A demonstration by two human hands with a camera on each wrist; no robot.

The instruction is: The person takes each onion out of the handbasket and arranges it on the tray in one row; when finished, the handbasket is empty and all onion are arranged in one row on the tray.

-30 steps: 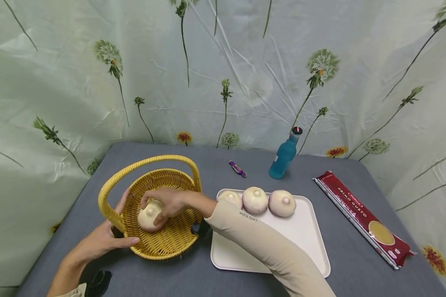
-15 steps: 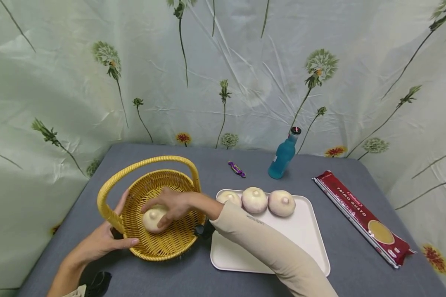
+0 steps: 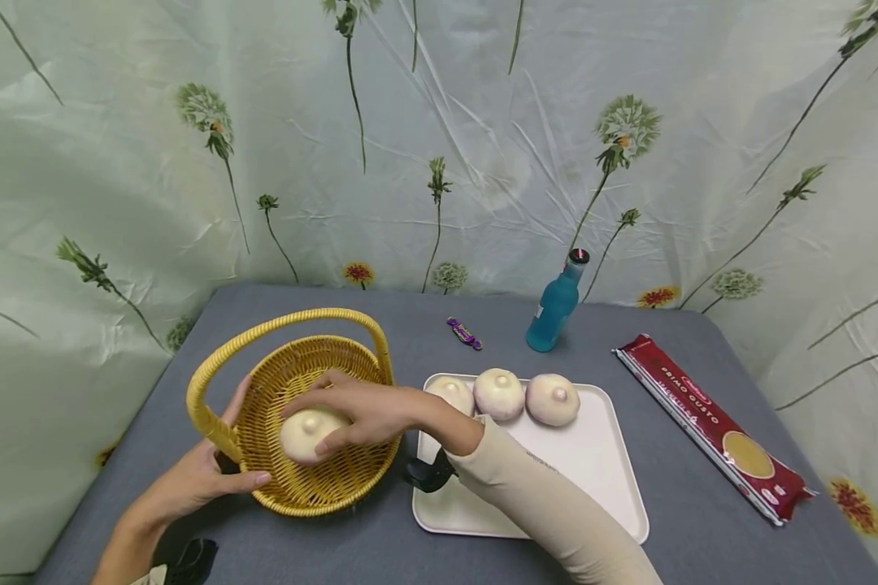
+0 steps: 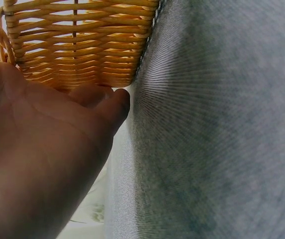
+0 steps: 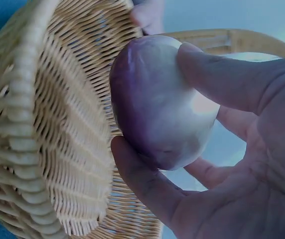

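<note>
My right hand (image 3: 366, 414) grips a turnip (image 3: 309, 437) with thumb and fingers, over the inside of a yellow wicker basket (image 3: 329, 492). In the right wrist view, the turnip (image 5: 157, 104) shows a purple side and a white side, and it hangs apart from the woven wall. My left hand (image 3: 201, 475) holds the basket's left side, its thumb at the near rim and a finger farther back. The left wrist view shows that hand (image 4: 43, 139) against the outer wall of the basket (image 4: 82, 45), low near the cloth.
Right of the basket lies a white tray (image 3: 585, 471) with three turnips (image 3: 499, 394) along its back edge. Behind are a purple-wrapped candy (image 3: 464, 334) and a blue bottle (image 3: 556, 305). A red spaghetti pack (image 3: 710, 431) lies at the right. The basket's handle (image 3: 285, 321) arches upward.
The right hand has taken firmer hold of the turnip and raised it a little, shifting slightly right; its wrist has moved over the tray's left edge. The left hand and basket stay nearly still.
</note>
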